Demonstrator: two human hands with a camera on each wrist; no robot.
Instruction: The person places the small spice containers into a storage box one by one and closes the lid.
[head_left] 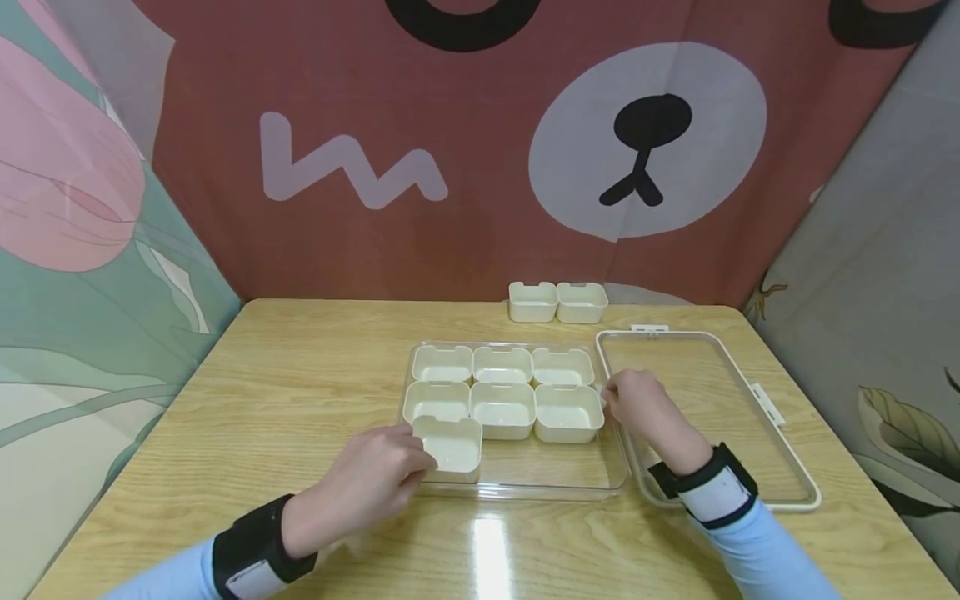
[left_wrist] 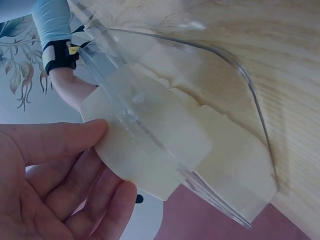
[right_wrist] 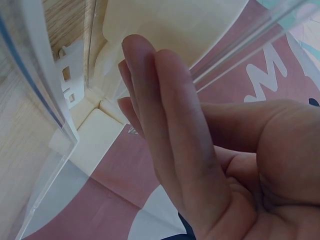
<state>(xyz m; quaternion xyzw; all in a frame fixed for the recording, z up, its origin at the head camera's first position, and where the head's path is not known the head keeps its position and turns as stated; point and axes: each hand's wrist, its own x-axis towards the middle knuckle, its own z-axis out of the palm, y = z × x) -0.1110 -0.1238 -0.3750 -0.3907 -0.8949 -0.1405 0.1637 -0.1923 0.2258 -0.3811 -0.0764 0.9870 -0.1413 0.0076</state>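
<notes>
My left hand (head_left: 367, 471) pinches a small cream box (head_left: 452, 446) by its left side, over the front left of a clear tray (head_left: 540, 492). In the left wrist view the thumb and fingers meet the edge of this cream box (left_wrist: 150, 125), partly seen through the clear tray wall. Two rows of like cream boxes (head_left: 502, 412) stand in the tray behind it. At the tray's right rim my right hand (head_left: 648, 408) grips the edge beside the rightmost box. Its fingers (right_wrist: 175, 110) look nearly straight in the right wrist view; the thumb tip is hidden.
A clear lid with a white frame (head_left: 776, 458) lies on the table to the right of the tray, under the right forearm. Two more cream boxes (head_left: 557, 307) stand at the table's back edge, before a printed cloth (head_left: 480, 242).
</notes>
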